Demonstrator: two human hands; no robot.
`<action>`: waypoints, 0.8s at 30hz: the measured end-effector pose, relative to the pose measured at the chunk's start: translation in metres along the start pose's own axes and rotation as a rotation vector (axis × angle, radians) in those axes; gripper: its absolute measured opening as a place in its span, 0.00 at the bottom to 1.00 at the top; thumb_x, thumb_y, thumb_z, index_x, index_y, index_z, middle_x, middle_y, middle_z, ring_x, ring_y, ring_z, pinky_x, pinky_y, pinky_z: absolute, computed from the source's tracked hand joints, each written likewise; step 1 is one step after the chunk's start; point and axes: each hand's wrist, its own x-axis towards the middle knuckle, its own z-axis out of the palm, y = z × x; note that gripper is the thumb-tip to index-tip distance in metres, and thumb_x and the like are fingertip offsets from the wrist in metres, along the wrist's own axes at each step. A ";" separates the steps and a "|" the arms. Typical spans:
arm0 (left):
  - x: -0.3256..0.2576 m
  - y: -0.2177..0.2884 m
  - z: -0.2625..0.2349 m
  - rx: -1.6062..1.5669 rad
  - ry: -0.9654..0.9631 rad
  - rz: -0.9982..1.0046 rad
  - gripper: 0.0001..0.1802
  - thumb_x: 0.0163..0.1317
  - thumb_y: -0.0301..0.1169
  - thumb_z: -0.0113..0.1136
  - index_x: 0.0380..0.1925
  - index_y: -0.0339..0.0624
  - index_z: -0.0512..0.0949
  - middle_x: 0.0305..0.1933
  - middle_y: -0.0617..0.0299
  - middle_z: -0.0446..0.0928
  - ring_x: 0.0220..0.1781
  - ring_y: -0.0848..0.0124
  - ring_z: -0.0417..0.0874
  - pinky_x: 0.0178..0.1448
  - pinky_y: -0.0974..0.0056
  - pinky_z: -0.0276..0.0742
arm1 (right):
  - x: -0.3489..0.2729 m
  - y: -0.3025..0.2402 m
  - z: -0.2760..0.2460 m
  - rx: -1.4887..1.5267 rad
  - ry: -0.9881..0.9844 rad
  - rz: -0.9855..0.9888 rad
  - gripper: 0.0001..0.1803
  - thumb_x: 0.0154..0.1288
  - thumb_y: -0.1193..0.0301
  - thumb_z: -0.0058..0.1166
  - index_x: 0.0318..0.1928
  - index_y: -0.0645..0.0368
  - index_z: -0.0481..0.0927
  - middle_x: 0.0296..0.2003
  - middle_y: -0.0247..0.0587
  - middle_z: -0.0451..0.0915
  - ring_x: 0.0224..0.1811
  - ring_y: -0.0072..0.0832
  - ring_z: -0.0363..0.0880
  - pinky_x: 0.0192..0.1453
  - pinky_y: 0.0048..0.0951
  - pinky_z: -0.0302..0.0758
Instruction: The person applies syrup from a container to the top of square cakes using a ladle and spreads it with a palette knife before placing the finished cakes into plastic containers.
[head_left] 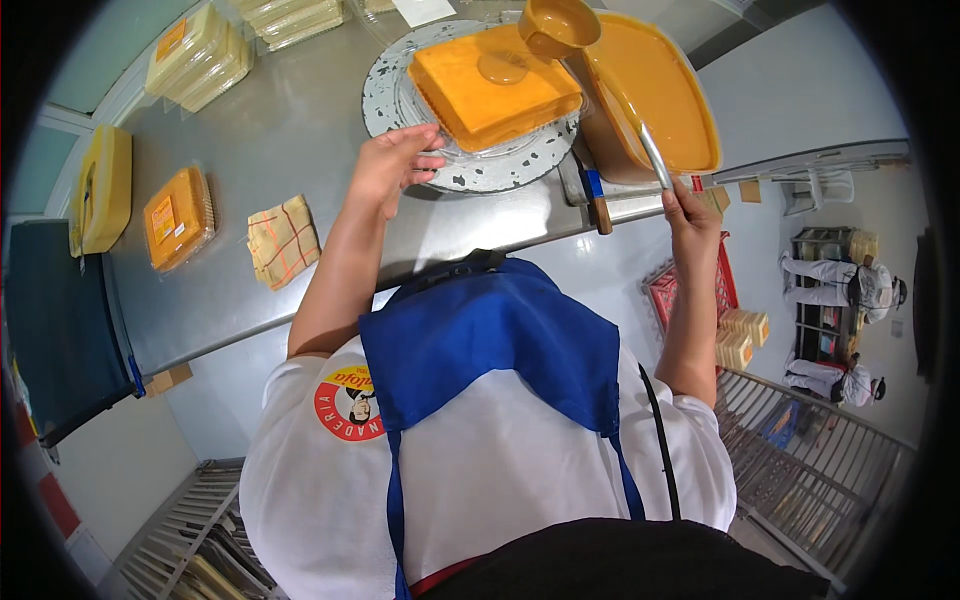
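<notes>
My right hand (691,218) is closed around the long metal handle of a ladle (562,30), whose caramel-coated bowl is over the far edge of a rectangular orange cake (485,95). A round pool of caramel sauce (502,67) lies on top of the cake. The cake sits in a clear plastic tray on a round, speckled white turntable (390,75). At the near left corner of the cake is my left hand (392,165), open with fingers loosely bent; whether it touches the tray I cannot tell. Beside the turntable, to the right, stands a deep tub (712,150) of caramel sauce.
A wooden-handled knife or spatula (597,200) lies by the tub. Left on the metal table (230,315) are a folded checked cloth (283,243), a boxed orange cake (178,220), a yellow container (103,190) and stacked clear boxes (200,60). Two people work far right, beyond a red crate (665,290).
</notes>
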 end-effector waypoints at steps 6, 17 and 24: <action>0.002 -0.004 -0.003 -0.017 0.007 -0.008 0.17 0.62 0.33 0.55 0.48 0.36 0.74 0.39 0.61 0.79 0.32 0.76 0.80 0.34 0.74 0.76 | -0.003 -0.021 0.003 0.478 -0.297 0.504 0.17 0.65 0.68 0.52 0.50 0.64 0.77 0.20 0.21 0.64 0.18 0.10 0.54 0.20 0.13 0.49; 0.007 0.006 -0.015 0.003 0.056 0.044 0.18 0.63 0.33 0.53 0.50 0.33 0.71 0.41 0.58 0.79 0.37 0.74 0.81 0.39 0.72 0.77 | 0.030 0.102 -0.062 0.182 0.108 0.405 0.17 0.64 0.62 0.53 0.45 0.62 0.80 0.20 0.23 0.67 0.17 0.11 0.58 0.20 0.14 0.54; 0.032 0.009 -0.021 0.018 0.014 0.093 0.13 0.63 0.33 0.54 0.40 0.33 0.75 0.36 0.60 0.79 0.34 0.75 0.80 0.40 0.72 0.77 | 0.070 0.102 -0.068 -0.556 0.307 -0.115 0.15 0.62 0.59 0.54 0.37 0.58 0.82 0.23 0.34 0.75 0.23 0.27 0.69 0.27 0.29 0.67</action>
